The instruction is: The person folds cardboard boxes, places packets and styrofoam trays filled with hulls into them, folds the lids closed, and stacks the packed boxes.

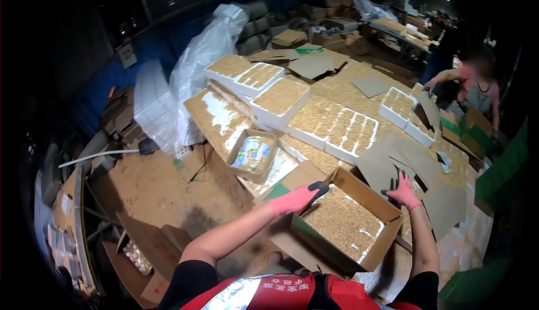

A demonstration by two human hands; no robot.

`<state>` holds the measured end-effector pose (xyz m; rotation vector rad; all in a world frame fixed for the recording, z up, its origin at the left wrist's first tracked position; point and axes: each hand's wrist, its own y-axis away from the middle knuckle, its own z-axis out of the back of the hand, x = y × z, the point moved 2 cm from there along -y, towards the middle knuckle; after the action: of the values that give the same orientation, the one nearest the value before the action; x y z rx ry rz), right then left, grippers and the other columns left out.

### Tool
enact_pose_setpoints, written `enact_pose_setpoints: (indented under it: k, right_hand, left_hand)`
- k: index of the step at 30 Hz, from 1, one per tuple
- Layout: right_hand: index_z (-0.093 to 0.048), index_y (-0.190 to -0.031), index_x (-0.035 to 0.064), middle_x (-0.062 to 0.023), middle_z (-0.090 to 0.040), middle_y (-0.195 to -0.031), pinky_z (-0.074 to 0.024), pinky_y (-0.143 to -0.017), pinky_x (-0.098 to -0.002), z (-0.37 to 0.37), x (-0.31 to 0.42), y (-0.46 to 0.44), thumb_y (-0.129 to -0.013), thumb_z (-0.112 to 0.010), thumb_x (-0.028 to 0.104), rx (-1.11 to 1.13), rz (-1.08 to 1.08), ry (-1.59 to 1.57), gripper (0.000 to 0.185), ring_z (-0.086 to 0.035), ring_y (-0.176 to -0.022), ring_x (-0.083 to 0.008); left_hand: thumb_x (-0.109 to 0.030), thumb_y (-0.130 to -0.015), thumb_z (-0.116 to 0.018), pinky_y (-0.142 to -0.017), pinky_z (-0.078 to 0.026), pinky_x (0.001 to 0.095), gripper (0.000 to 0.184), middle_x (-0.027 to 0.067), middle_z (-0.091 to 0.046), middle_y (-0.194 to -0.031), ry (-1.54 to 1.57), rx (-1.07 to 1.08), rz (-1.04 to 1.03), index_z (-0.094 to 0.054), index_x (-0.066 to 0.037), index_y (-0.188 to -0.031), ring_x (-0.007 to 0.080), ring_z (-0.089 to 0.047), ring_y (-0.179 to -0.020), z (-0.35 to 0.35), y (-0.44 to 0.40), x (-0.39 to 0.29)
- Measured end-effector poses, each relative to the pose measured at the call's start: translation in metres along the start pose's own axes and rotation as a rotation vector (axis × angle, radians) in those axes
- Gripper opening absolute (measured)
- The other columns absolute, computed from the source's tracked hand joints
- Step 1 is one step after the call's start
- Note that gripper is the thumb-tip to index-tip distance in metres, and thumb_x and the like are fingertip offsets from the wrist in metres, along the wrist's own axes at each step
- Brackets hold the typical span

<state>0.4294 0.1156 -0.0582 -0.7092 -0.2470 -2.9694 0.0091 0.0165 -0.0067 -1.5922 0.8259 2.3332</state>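
Note:
In front of me a brown cardboard box (393, 213) stands open, tilted across the table's near edge. Inside lies a tan, grainy fill like husks (342, 220), with white patches along its sides. My left hand (300, 197), in a pink glove with dark fingertips, grips the box's far left corner. Beyond the right side of the box, my right hand (402, 191) is raised in a matching glove, fingers spread, above grey cardboard sheets (443, 209). Its fingers hold nothing that I can see.
White foam trays (306, 136) of the same fill stand across the table. A small box (273, 164) holds printed cards. Wrapped foam stacks (208, 51) rise at left. A co-worker (477, 82) handles a cardboard sheet at right. An open carton (135, 256) with round, egg-like things sits at lower left.

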Motion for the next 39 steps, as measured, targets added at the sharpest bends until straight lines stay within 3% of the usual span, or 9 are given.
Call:
enact_pose_setpoints:
  k: [4, 7, 11, 19, 23, 26, 32, 35, 39]
  right_hand:
    - [-0.019, -0.151, 0.0090, -0.0261, -0.017, -0.155, -0.0201, -0.113, -0.0593, -0.182, -0.052, -0.048, -0.084, -0.065, 0.037, -0.555, 0.285, 0.949, 0.086, -0.015, -0.144, -0.0445]
    - [-0.021, -0.150, 0.0086, -0.0272, -0.022, -0.153, -0.0231, -0.111, -0.0594, -0.109, 0.009, -0.007, -0.089, -0.057, 0.037, 0.032, 0.029, 0.328, 0.076, -0.020, -0.142, -0.0462]
    - [-0.038, -0.138, 0.0057, -0.0227, -0.040, -0.143, -0.0422, -0.101, -0.0486, -0.103, -0.021, -0.019, -0.086, -0.058, 0.027, 0.030, 0.100, 0.397, 0.060, -0.042, -0.130, -0.0409]
    - [-0.050, -0.132, 0.0114, -0.0219, -0.048, -0.131, -0.0446, -0.095, -0.0444, 0.090, 0.167, 0.143, -0.074, -0.060, -0.007, -0.801, 0.144, 0.612, 0.062, -0.050, -0.115, -0.0408]
    - [-0.056, -0.124, 0.0241, -0.0081, -0.054, -0.125, -0.0461, -0.077, -0.0321, 0.042, 0.254, 0.203, -0.082, -0.056, 0.016, 0.063, 0.733, 0.742, 0.043, -0.058, -0.102, -0.0217]
    - [-0.054, -0.127, 0.0234, -0.0065, -0.055, -0.123, -0.0445, -0.076, -0.0321, 0.027, 0.244, 0.216, -0.083, -0.054, 0.018, 0.030, 0.614, 0.633, 0.044, -0.056, -0.104, -0.0203]
    - [-0.062, -0.109, 0.0197, -0.0046, -0.051, -0.099, -0.0431, -0.073, -0.0325, 0.016, 0.230, 0.230, -0.088, -0.051, 0.020, -0.043, 0.511, 0.706, 0.024, -0.053, -0.093, -0.0206]
    - [-0.059, -0.104, 0.0171, -0.0048, -0.051, -0.098, -0.0405, -0.071, -0.0306, 0.034, 0.249, 0.214, -0.085, -0.052, 0.020, -0.211, 0.561, 0.843, 0.020, -0.051, -0.093, -0.0200]
    - [-0.053, -0.125, 0.0116, -0.0153, -0.051, -0.118, -0.0429, -0.090, -0.0400, 0.015, 0.213, 0.220, -0.089, -0.055, 0.027, -0.016, 0.686, 0.428, 0.039, -0.049, -0.112, -0.0320]
  left_hand:
    - [-0.033, -0.102, -0.045, -0.103, -0.042, 0.0327, 0.050, 0.0103, -0.048, -0.142, 0.518, -0.148, -0.028, -0.042, -0.003, -0.142, 0.0187, -0.052, -0.121, 0.065, 0.036, 0.010]
    - [-0.028, -0.097, -0.051, -0.092, -0.049, 0.0349, 0.040, 0.0121, -0.063, -0.122, 0.070, -0.531, -0.008, -0.057, -0.007, -0.131, 0.0228, -0.061, -0.110, 0.131, 0.030, 0.105]
    - [-0.033, -0.090, -0.057, -0.088, -0.049, 0.0401, 0.034, 0.0192, -0.067, -0.101, -0.544, -0.877, 0.258, -0.067, -0.004, -0.105, 0.0349, -0.063, -0.099, 0.230, 0.004, 0.177]
    - [-0.033, -0.085, -0.062, -0.092, -0.048, 0.0405, 0.034, 0.0196, -0.064, -0.113, -0.733, -0.914, 0.399, -0.066, -0.003, -0.099, 0.0324, -0.061, -0.105, 0.283, -0.079, 0.285]
    - [-0.020, -0.075, -0.064, -0.083, -0.052, 0.0447, 0.024, 0.0220, -0.068, -0.095, -0.545, -1.024, 0.331, -0.067, -0.001, -0.089, 0.0385, -0.065, -0.092, 0.282, -0.071, 0.261]
    - [-0.014, -0.079, -0.054, -0.097, -0.046, 0.0398, 0.030, 0.0228, -0.065, -0.111, -0.776, -0.853, 0.442, -0.063, -0.001, -0.105, 0.0363, -0.060, -0.107, 0.306, -0.071, 0.269]
    - [-0.011, -0.080, -0.067, -0.094, -0.046, 0.0421, 0.044, 0.0202, -0.061, -0.117, -0.761, -0.976, -0.243, -0.056, -0.003, -0.123, 0.0366, -0.058, -0.109, 0.240, -0.023, 0.056]
    - [0.000, -0.078, -0.063, -0.088, -0.049, 0.0418, 0.037, 0.0169, -0.060, -0.120, -0.706, -0.615, -0.757, -0.057, -0.004, -0.114, 0.0368, -0.060, -0.104, 0.076, 0.033, -0.115]
    - [-0.010, -0.077, -0.061, -0.088, -0.050, 0.0424, 0.036, 0.0150, -0.059, -0.118, -1.186, 0.027, -1.210, -0.057, -0.006, -0.113, 0.0348, -0.061, -0.102, -0.057, 0.018, -0.123]
